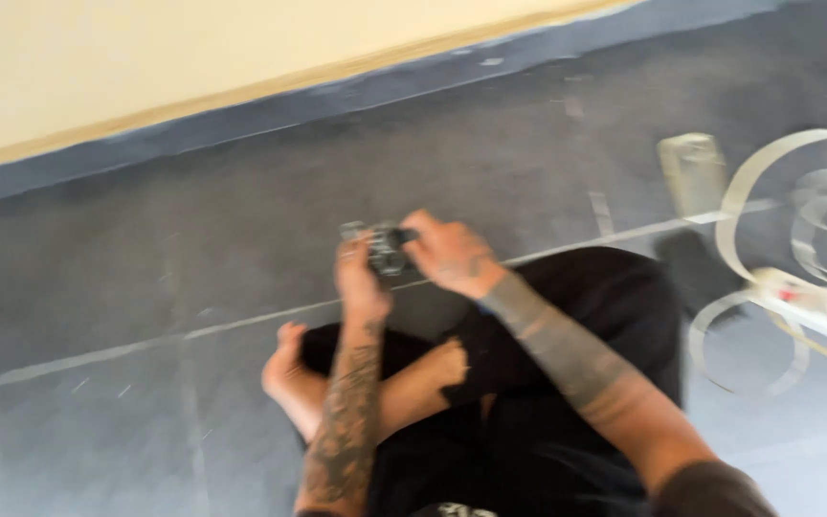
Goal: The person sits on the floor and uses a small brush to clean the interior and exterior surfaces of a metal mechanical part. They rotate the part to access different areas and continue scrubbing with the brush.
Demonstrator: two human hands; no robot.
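I sit cross-legged on a grey floor [145, 287] in black clothes. Both hands meet in front of me around a small dark and silvery object [382, 246], blurred so its kind is unclear. My left hand [360, 280] grips it from below and the left. From the right, my right hand [452, 254] holds it with the fingers curled over its top. My bare foot [289, 373] rests on the floor below the hands.
Curled loops of pale flat strip [777, 191] lie on the floor at the right beside a white bar-shaped thing [815, 302] and a pale rectangular object [693, 172]. A cream wall [145, 67] with a dark base band runs along the top.
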